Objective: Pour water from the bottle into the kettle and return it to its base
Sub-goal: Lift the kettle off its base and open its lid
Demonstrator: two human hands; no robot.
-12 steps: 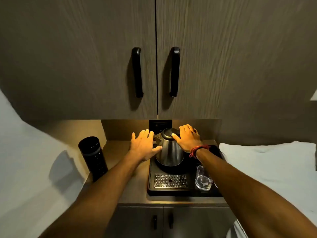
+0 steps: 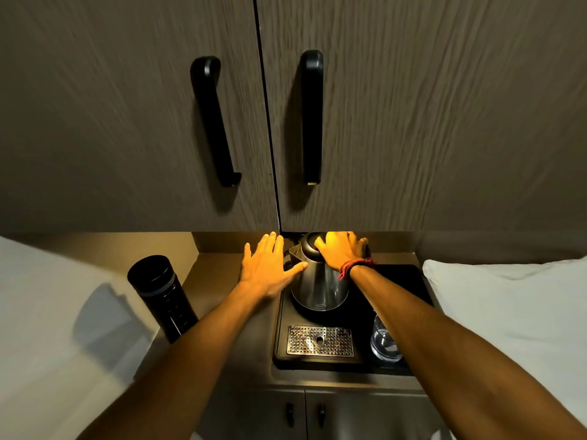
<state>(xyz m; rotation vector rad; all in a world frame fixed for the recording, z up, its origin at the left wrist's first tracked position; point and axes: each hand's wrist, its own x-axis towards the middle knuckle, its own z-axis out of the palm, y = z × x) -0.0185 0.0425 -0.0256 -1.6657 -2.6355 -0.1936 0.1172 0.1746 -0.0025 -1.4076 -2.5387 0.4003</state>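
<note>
Head view of a narrow counter (image 2: pixel 222 274) under two cupboard doors (image 2: pixel 413 122) with black handles (image 2: pixel 212 122). A steel kettle (image 2: pixel 317 287) with a black lid (image 2: pixel 309 247) stands upright on its round base at the far end of a black tray (image 2: pixel 409 277), right of centre on the counter; its spout (image 2: pixel 295 254) points left. The base shows only as a dark ring under the kettle body.

The left hand (image 2: pixel 270 268) is spread, fingers extended and apart, palm down, just left of the kettle; its thumb tip touches or nearly touches the kettle's upper wall below the spout, and which cannot be told. The hand grips nothing. The right hand (image 2: pixel 341 250) lies over the right side of the lid with fingers loosely spread toward the far wall; whether they curl around the hidden handle cannot be told. A red cord (image 2: pixel 354 266) circles the right wrist.

Near the kettle, a perforated metal drip grate (image 2: pixel 319 341) sits in the tray's near part. A clear glass (image 2: pixel 384 341) stands at the tray's near right corner, partly hidden by the right forearm. A black bottle (image 2: pixel 162 296) stands upright and capped at the counter's left edge, well apart from the kettle and both hands. White bedding (image 2: pixel 508 306) borders the counter on the right.
</note>
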